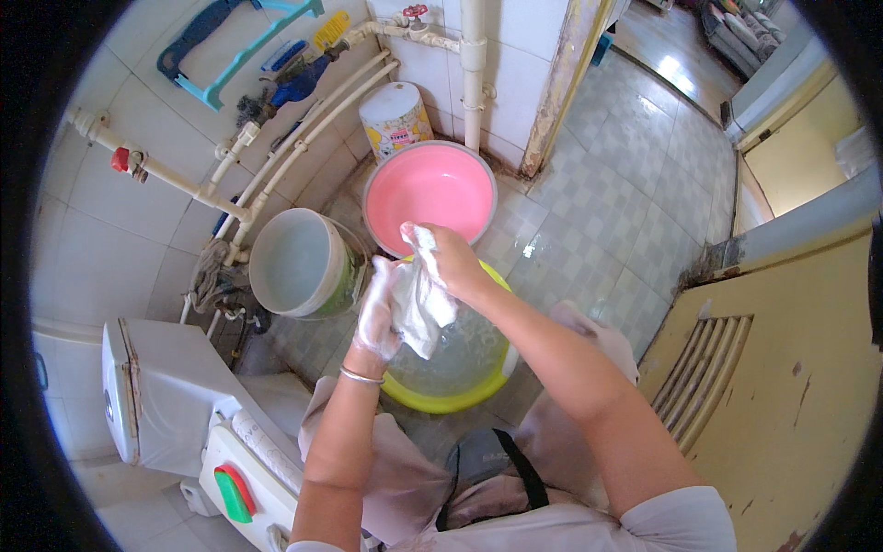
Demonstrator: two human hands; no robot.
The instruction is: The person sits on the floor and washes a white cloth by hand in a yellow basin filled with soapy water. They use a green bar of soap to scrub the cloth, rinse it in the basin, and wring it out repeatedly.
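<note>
A wet white cloth (pixel 419 307) is bunched between my hands above a yellow-green basin (pixel 448 402) of cloudy water. My left hand (pixel 378 310), covered in white suds, grips the cloth's left side. On the other side my right hand (pixel 448 262) is closed around the cloth's upper part, with some white fabric and suds showing at its thumb. Part of the cloth hangs down over the water. Just beyond, a pink basin (pixel 441 186) with a grey rim stands against the yellow-green one; its visible inside holds nothing. A bucket of cloudy water (pixel 293 262) stands to the left.
At the left are a toilet cistern (pixel 172 397) and a red-and-green scrubbing brush (pixel 236 493) on a white surface. Pipes (pixel 276 165) run along the tiled wall, with brushes hanging above. A patterned bin (pixel 397 121) stands in the corner. A yellowish door (pixel 779 386) is at the right.
</note>
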